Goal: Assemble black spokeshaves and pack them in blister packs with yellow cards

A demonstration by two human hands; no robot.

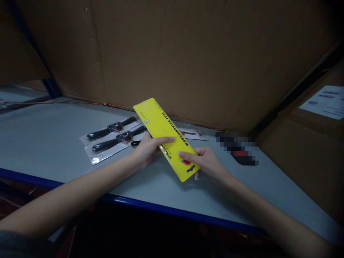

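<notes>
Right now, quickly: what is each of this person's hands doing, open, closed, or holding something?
Left hand: closed, holding the yellow woodworking tool card.
Right hand: closed, holding the same card near its lower end.

We saw a bright yellow card printed with black lettering and a small red-and-black emblem. Behind it lay tools with black handles, on white packs. The bench was pale grey with a dark blue edge, and the cardboard beyond was plain brown.
</notes>
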